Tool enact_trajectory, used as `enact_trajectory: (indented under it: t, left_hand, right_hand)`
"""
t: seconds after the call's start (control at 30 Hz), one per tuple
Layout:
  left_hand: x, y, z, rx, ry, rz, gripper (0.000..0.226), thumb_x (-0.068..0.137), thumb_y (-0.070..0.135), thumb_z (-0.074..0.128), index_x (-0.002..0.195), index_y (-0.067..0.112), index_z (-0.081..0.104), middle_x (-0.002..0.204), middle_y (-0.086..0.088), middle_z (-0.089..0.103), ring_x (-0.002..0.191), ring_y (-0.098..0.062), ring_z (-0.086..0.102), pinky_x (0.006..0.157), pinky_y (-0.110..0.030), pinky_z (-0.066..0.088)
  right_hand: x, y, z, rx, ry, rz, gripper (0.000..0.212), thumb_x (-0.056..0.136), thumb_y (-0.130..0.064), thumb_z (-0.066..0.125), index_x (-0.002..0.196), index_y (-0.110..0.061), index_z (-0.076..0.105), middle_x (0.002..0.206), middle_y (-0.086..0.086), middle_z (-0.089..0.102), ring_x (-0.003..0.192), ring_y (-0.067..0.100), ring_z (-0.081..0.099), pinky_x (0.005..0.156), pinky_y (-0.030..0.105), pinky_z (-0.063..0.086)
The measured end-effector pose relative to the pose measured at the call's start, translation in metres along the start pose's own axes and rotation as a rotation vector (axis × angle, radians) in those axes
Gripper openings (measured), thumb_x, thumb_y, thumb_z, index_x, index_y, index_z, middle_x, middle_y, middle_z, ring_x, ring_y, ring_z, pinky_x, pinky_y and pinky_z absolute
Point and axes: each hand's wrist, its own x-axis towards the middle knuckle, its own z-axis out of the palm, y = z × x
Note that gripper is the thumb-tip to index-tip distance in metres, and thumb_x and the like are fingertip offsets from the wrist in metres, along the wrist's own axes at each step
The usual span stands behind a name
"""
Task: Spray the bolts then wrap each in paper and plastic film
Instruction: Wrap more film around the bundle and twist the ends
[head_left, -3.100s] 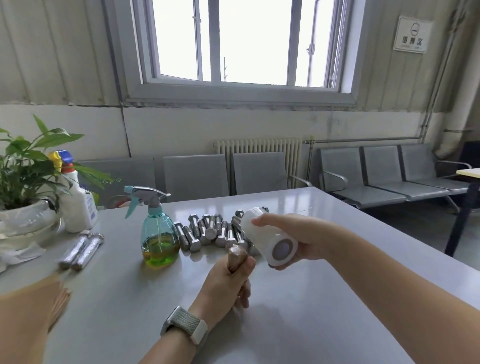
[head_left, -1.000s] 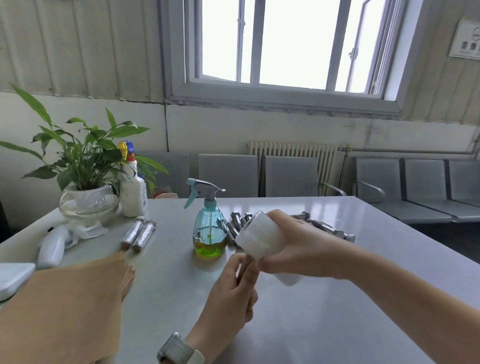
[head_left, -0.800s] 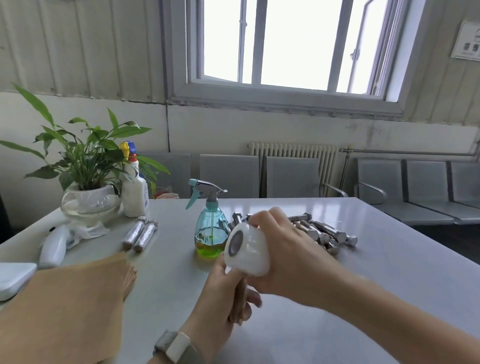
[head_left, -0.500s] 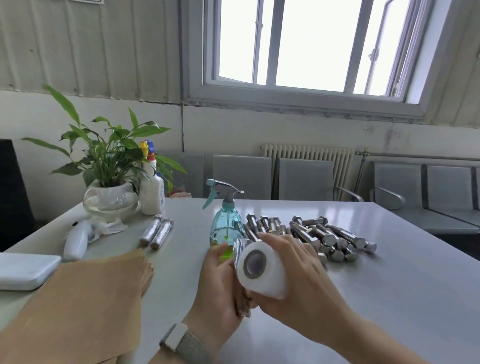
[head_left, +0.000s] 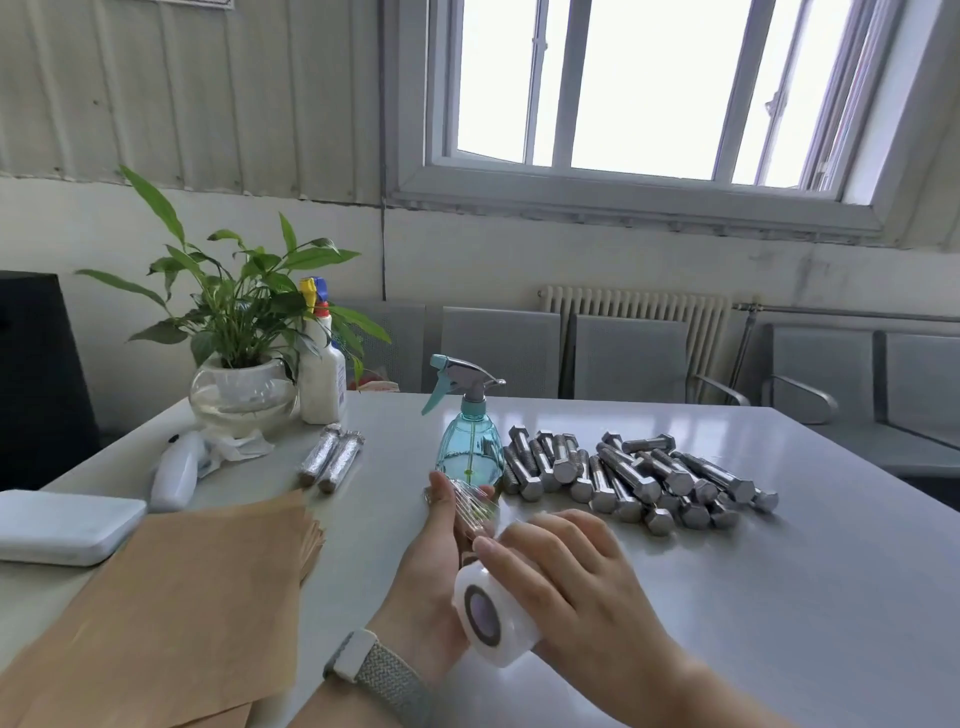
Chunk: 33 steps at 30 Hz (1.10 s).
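- A potted plant (head_left: 234, 312) in a glass bowl stands near the table's (head_left: 779, 597) far left corner.
- A white bottle (head_left: 321, 364) with a yellow-and-blue cap stands just beside the bowl.
- A flat white box (head_left: 62, 525) lies at the left edge.
- A white handheld device (head_left: 174, 475) lies beside crumpled tissue (head_left: 234, 447).
- Grey chairs (head_left: 623, 358) and a radiator (head_left: 639, 312) line the wall under the window (head_left: 623, 88).

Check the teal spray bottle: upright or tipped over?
Upright. The teal spray bottle stands on its base on the table, trigger head on top, just behind the left hand and beside the bare bolts.
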Motion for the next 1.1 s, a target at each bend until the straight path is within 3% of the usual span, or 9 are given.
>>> enact_trajectory:
  t: [0.13, 0.23, 0.33, 0.43, 0.6, 0.73, 0.83, 0.93, 1.1]
  left_hand:
    - [0.001, -0.001, 0.003, -0.050, 0.022, 0.077, 0.091, 0.071, 0.073, 0.062, 0.136, 0.010, 0.054, 0.123, -0.010, 0.058, 0.126, -0.034, 0.053, 0.107, -0.049, 0.042]
    - [0.002, -0.001, 0.003, -0.090, -0.064, 0.141, 0.083, 0.077, 0.066, 0.060, 0.136, 0.008, 0.054, 0.123, -0.013, 0.060, 0.123, -0.029, 0.053, 0.111, -0.047, 0.037]
    - [-0.003, 0.004, 0.006, -0.072, -0.144, 0.216, 0.066, 0.083, 0.062, 0.051, 0.122, 0.010, 0.058, 0.113, -0.016, 0.069, 0.109, -0.033, 0.064, 0.095, -0.049, 0.050]
    - [-0.002, 0.005, 0.005, -0.156, -0.204, 0.261, 0.061, 0.088, 0.059, 0.049, 0.117, 0.006, 0.057, 0.078, -0.006, 0.058, 0.071, -0.023, 0.063, 0.069, -0.038, 0.058]
    - [-0.001, 0.007, 0.005, -0.175, -0.196, 0.361, 0.052, 0.090, 0.060, 0.042, 0.099, 0.012, 0.057, 0.071, 0.000, 0.048, 0.062, -0.014, 0.050, 0.067, -0.029, 0.047]
    - [-0.003, 0.009, 0.006, -0.185, -0.236, 0.403, 0.039, 0.092, 0.051, 0.046, 0.097, 0.013, 0.050, 0.083, -0.007, 0.055, 0.077, -0.023, 0.059, 0.078, -0.039, 0.051]
    - [-0.006, 0.006, 0.006, -0.111, -0.323, 0.433, 0.026, 0.091, 0.035, 0.051, 0.104, 0.013, 0.049, 0.095, -0.016, 0.064, 0.098, -0.035, 0.066, 0.081, -0.048, 0.056]
    - [-0.007, 0.005, 0.004, 0.030, -0.407, 0.486, 0.017, 0.093, 0.024, 0.051, 0.107, 0.013, 0.052, 0.110, -0.024, 0.066, 0.115, -0.042, 0.061, 0.087, -0.050, 0.055]
    - [-0.003, -0.001, 0.004, 0.448, -0.228, 0.876, 0.024, 0.093, 0.034, 0.047, 0.111, 0.018, 0.049, 0.085, -0.012, 0.069, 0.085, -0.030, 0.070, 0.072, -0.036, 0.058]
  right_hand:
    - [-0.001, 0.000, 0.004, 0.026, 0.022, 0.047, 0.057, 0.083, -0.022, 0.077, 0.132, -0.015, 0.050, 0.111, 0.011, 0.067, 0.103, 0.028, 0.061, 0.090, 0.042, 0.046]
    - [-0.001, 0.001, 0.000, 0.108, 0.043, 0.103, 0.052, 0.086, -0.023, 0.075, 0.128, -0.010, 0.048, 0.117, 0.010, 0.061, 0.102, 0.027, 0.060, 0.089, 0.041, 0.048]
    - [-0.001, 0.001, -0.004, 0.154, 0.116, 0.234, 0.065, 0.077, -0.028, 0.084, 0.125, -0.008, 0.045, 0.121, 0.006, 0.054, 0.104, 0.023, 0.060, 0.091, 0.034, 0.049]
    - [0.001, -0.004, -0.006, 0.270, 0.167, 0.438, 0.077, 0.066, -0.041, 0.090, 0.122, -0.008, 0.049, 0.116, 0.008, 0.060, 0.102, 0.021, 0.064, 0.083, 0.035, 0.054]
    - [0.006, -0.015, -0.003, 0.490, 0.229, 0.810, 0.091, 0.052, -0.048, 0.092, 0.123, -0.042, 0.036, 0.116, -0.024, 0.057, 0.102, -0.007, 0.057, 0.082, 0.005, 0.043]
    - [0.012, -0.010, 0.001, 0.656, 0.251, 1.134, 0.094, 0.046, -0.024, 0.098, 0.107, -0.059, 0.036, 0.103, -0.038, 0.054, 0.096, -0.010, 0.056, 0.073, 0.006, 0.045]
    - [0.014, -0.003, -0.003, 0.939, 0.243, 1.353, 0.080, 0.048, -0.028, 0.097, 0.107, -0.048, 0.048, 0.095, -0.026, 0.063, 0.087, -0.004, 0.063, 0.061, 0.015, 0.052]
    - [0.016, 0.006, -0.011, 1.242, 0.182, 1.442, 0.074, 0.052, -0.035, 0.093, 0.116, -0.015, 0.060, 0.102, 0.015, 0.067, 0.091, 0.021, 0.067, 0.069, 0.034, 0.056]
    - [0.015, 0.008, -0.021, 1.607, -0.030, 1.537, 0.057, 0.063, -0.024, 0.086, 0.113, -0.004, 0.066, 0.089, 0.016, 0.062, 0.074, 0.021, 0.061, 0.062, 0.032, 0.052]
